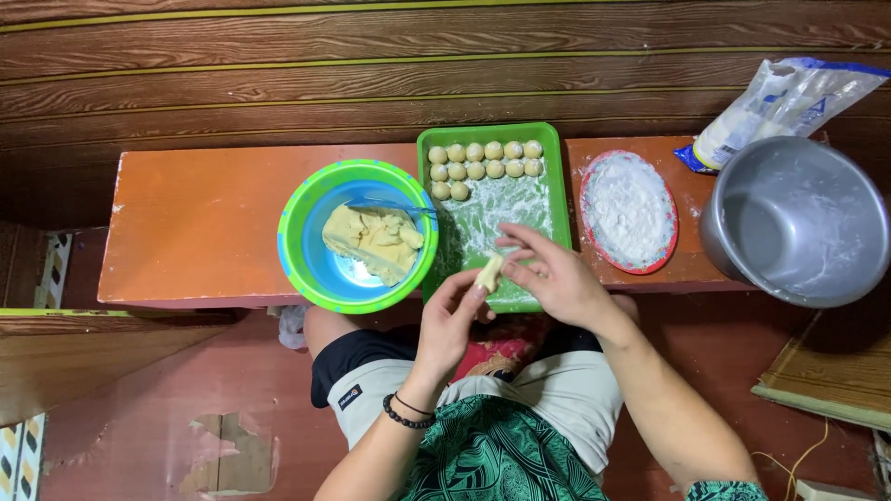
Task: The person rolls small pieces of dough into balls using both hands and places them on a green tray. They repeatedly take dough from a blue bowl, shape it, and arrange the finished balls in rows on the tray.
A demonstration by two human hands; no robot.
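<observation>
My left hand (449,320) and my right hand (549,276) meet over the near edge of a green tray (557,176), and together they pinch a small pale piece of dough (489,271). The tray is dusted with flour and holds several small dough balls (483,162) in rows at its far end. Left of the tray stands a green and blue bowl (306,241) with a lump of yellow dough (373,241) and a spoon in it.
A low orange bench (204,223) carries the bowl and tray. A red-rimmed oval plate of white flour (628,209) lies right of the tray. A grey metal pot (798,218) and a plastic bag of flour (780,102) sit at the far right.
</observation>
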